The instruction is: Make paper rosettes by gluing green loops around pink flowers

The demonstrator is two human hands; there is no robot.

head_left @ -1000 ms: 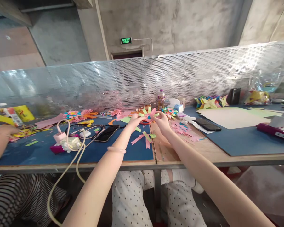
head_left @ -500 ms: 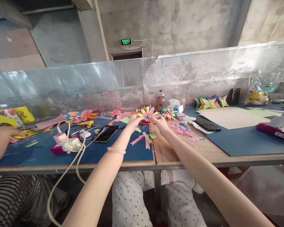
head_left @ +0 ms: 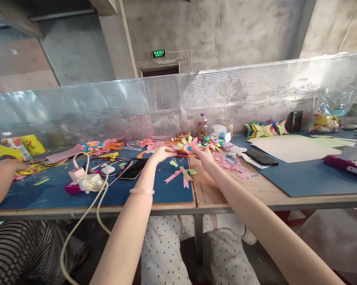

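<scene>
A paper flower [head_left: 189, 147] with pink and light green petals and a blue centre is held at its right side by my right hand [head_left: 205, 155], thumb and fingers pinched. To its left, my left hand [head_left: 164, 153] is apart from the flower, its fingers bent together; what they hold, if anything, is too small to make out. Red-handled scissors [head_left: 183, 154] lie just below the flower, close to the left fingertips. Nearer to me on the blue mat are pink and green paper strips [head_left: 183, 176] joined in a fan shape.
A phone [head_left: 133, 169], cables and a power strip [head_left: 74, 189] lie at left. Another person's hand [head_left: 10, 166] is at the far left. Behind stand a bottle [head_left: 202, 126] and more paper flowers [head_left: 213, 143]. Pink scraps [head_left: 233, 166] and a black phone-like object [head_left: 261, 157] lie right.
My left hand has let go of the flower and moved left, away from it. My right hand still holds the flower, which has shifted slightly right.
</scene>
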